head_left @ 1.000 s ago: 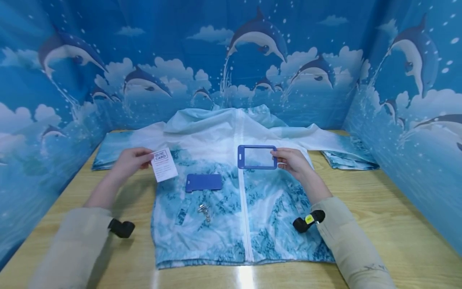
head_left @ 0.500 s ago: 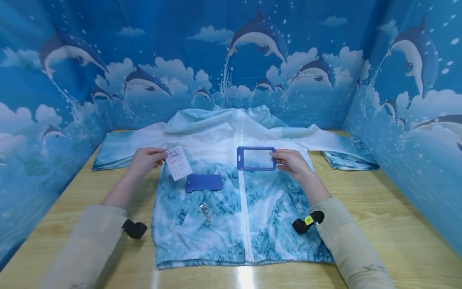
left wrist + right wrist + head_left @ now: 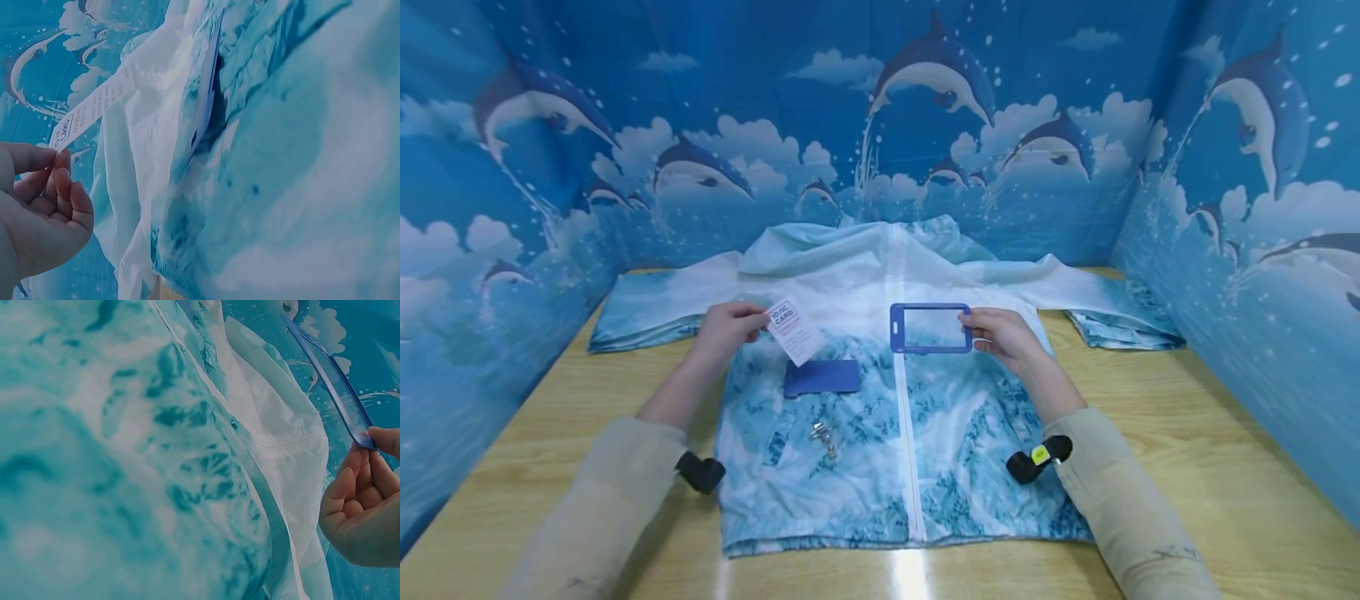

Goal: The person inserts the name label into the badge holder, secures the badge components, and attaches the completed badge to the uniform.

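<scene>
Between thumb and fingers, my left hand [image 3: 727, 332] pinches one corner of a white paper card [image 3: 795, 333] printed "ID/IC CARD". In the left wrist view the card [image 3: 94, 111] slants up and away from the fingertips. My right hand [image 3: 1006, 335] holds the short end of a blue card-holder frame [image 3: 897, 327] with a see-through window; the right wrist view shows this frame [image 3: 331, 384] nearly edge-on. A flat blue holder back plate [image 3: 822, 377] lies on the jacket, its upper left edge close under the card in the head view. Below it lies a small metal clip [image 3: 823, 439].
A blue and white zip jacket [image 3: 820, 517] is spread on the wooden table [image 3: 1187, 450], sleeves out to both sides. Dolphin-print curtains [image 3: 820, 117] stand behind and along both sides. Bare wood shows left, right and in front of the jacket.
My left hand has carried the card to the right, from the jacket's left edge to over the blue plate's corner. My right hand and the frame stay almost in place.
</scene>
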### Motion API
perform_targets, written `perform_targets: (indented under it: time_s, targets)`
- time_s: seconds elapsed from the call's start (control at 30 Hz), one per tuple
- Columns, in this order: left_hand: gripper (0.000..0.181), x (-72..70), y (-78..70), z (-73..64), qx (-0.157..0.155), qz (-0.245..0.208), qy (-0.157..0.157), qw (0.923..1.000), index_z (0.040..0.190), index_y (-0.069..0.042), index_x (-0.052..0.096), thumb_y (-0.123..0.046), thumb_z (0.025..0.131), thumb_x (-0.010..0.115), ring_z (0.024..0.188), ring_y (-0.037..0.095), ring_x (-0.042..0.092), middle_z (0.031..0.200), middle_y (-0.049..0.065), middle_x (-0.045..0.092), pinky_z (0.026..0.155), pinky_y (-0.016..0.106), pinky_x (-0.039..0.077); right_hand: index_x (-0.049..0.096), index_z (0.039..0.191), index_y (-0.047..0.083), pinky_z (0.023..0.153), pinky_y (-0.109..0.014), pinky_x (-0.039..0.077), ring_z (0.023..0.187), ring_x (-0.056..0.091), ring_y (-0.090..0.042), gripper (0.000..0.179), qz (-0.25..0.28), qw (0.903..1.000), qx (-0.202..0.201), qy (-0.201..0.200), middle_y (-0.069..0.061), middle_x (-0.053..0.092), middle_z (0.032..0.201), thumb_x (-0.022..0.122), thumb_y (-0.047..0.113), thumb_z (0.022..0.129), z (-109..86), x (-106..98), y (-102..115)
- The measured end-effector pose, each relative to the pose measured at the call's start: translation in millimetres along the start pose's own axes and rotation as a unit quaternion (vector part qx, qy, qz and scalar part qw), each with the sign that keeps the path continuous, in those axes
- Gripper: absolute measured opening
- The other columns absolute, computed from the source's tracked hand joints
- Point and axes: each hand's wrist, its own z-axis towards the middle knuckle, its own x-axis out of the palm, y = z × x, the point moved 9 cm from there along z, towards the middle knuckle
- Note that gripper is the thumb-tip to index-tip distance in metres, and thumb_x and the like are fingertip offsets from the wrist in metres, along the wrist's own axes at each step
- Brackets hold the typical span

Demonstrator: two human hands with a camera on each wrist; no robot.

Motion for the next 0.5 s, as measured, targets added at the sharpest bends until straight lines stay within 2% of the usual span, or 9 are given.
perform_targets:
  time_s: [0.13,0.23,0.37,0.5]
  targets:
    - [0.032,6.8,-5.1,1.5,-0.001,0.003,0.004,1.0000,0.117,0.004,0.058,-0.017,0.093,0.051,0.088,0.026,0.053,0.106,0.018,0.057,0.085,0.043,0.043,0.062,0.099,0.006,0.066,-0.025,0.047,0.069,0.052,-0.012,0.018,0.001,1.0000,0.000,0.003,0.000,0.060,0.079,0.061,0.022,0.091,-0.2,1,0]
    - [0.032,12.4,-10.2,1.7,0.013,0.005,0.011,0.9999,0.117,0.005,0.057,-0.016,0.093,0.051,0.086,0.025,0.054,0.103,0.019,0.058,0.085,0.043,0.044,0.063,0.099,0.006,0.066,-0.025,0.047,0.069,0.052,-0.011,0.017,0.004,1.0000,0.001,0.004,0.000,0.060,0.079,0.061,0.021,0.091,-0.7,2,0]
    - [0.029,20.0,-13.6,0.7,0.018,-0.018,0.024,0.9994,0.115,0.003,0.057,-0.015,0.094,0.050,0.089,0.028,0.053,0.100,0.016,0.058,0.085,0.044,0.043,0.064,0.097,0.008,0.066,-0.025,0.046,0.068,0.051,-0.012,0.015,0.008,1.0000,0.001,0.005,0.000,0.060,0.078,0.062,0.021,0.090,-1.1,3,1]
    - [0.026,25.3,-18.9,-1.3,0.025,-0.043,0.028,0.9984,0.111,0.004,0.057,-0.013,0.094,0.049,0.085,0.028,0.052,0.097,0.016,0.057,0.083,0.045,0.042,0.065,0.096,0.008,0.067,-0.026,0.046,0.067,0.051,-0.012,0.015,0.011,0.9999,0.003,0.004,0.000,0.061,0.077,0.064,0.022,0.089,-0.2,3,0]
